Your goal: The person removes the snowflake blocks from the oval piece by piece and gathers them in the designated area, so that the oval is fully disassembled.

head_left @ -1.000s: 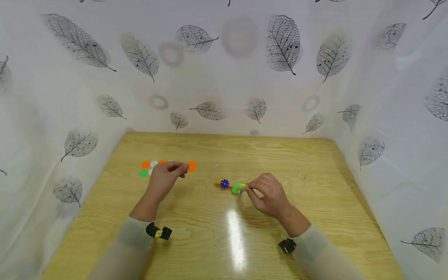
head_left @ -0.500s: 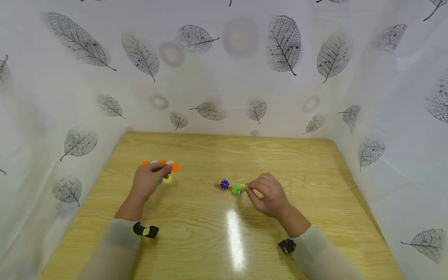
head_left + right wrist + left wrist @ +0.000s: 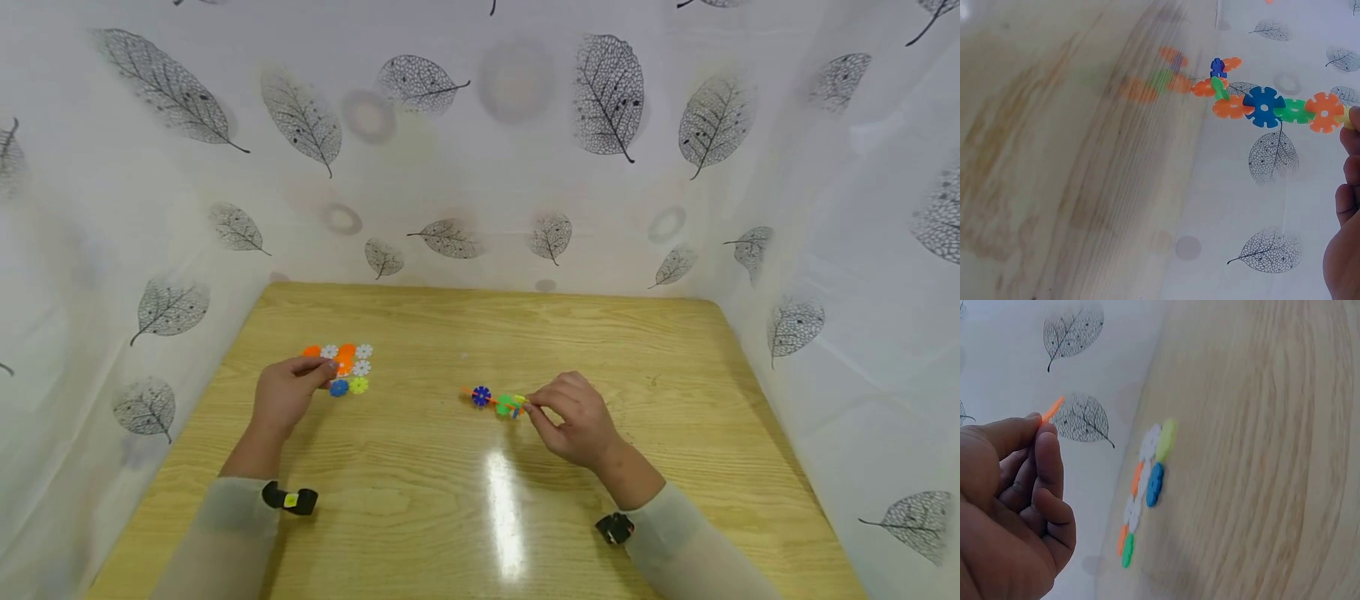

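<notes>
My left hand (image 3: pixel 285 393) pinches an orange notched disc (image 3: pixel 1054 409) between thumb and forefinger, edge-on in the left wrist view. It is held above flat discs lying at the table's left. Among those are a blue disc (image 3: pixel 339 387), a yellow disc (image 3: pixel 359 385) and several white and orange ones; the hand hides part of the group in the head view. My right hand (image 3: pixel 576 421) pinches the yellow end of a chain of interlocked notched discs (image 3: pixel 1264 107). Orange, green and blue discs alternate along this chain, which extends leftward above the table.
A pale wood table (image 3: pixel 420 500) lies under both hands. Leaf-printed white curtain (image 3: pixel 480 167) surrounds its back and sides. In the left wrist view, a green disc (image 3: pixel 1127 550) lies at the near end of the disc group.
My left hand has moved left with the orange disc, from beyond the right side of the loose discs to over them. The right hand and its chain stay nearly still.
</notes>
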`<state>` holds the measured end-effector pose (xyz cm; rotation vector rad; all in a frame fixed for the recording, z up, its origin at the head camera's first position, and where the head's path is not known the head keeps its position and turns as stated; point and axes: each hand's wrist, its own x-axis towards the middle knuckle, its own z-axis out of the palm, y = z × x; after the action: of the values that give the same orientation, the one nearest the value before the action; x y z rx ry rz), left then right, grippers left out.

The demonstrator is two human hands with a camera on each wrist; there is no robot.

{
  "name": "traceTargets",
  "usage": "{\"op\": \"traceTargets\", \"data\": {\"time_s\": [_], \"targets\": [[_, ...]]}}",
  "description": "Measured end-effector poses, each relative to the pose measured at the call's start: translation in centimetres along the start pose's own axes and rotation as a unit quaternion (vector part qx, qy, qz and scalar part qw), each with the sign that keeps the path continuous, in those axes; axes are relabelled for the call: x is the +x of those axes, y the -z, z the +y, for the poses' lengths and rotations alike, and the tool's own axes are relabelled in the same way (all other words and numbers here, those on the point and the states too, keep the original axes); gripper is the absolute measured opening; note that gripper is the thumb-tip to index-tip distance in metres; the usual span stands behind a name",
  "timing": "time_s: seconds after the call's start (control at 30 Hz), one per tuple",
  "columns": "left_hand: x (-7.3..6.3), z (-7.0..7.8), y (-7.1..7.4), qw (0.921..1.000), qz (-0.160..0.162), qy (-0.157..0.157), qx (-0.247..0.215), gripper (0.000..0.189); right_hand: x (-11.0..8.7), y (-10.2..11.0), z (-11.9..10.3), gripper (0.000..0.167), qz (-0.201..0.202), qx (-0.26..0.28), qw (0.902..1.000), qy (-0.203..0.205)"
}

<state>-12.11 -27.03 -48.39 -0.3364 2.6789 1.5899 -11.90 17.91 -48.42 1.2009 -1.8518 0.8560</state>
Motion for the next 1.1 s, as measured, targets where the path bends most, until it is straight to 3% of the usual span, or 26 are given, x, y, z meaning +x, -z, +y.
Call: {"op": "traceTargets", "data": {"time_s": [0.4, 0.7, 0.87, 1.1], "targets": [[0.5, -2.6, 1.4, 0.9982, 0.001, 0.039, 0.046, 0.051, 0.0, 0.0, 0.0, 0.007, -0.002, 0.001, 1.0000, -0.003], [0.6, -3.2, 1.7, 0.9926, 0.011, 0.038, 0.114, 0.049, 0.2, 0.0, -0.1, 0.005, -0.003, 0.003, 1.0000, -0.004], [0.6, -3.5, 1.8, 0.9908, 0.010, 0.049, 0.125, 0.049, 0.2, 0.0, 0.0, 0.005, -0.005, 0.002, 1.0000, -0.001], [0.5, -3.9, 2.0, 0.9898, 0.008, 0.042, 0.136, 0.043, 0.2, -0.1, 0.1, 0.006, -0.007, 0.004, 1.0000, 0.003]]}}
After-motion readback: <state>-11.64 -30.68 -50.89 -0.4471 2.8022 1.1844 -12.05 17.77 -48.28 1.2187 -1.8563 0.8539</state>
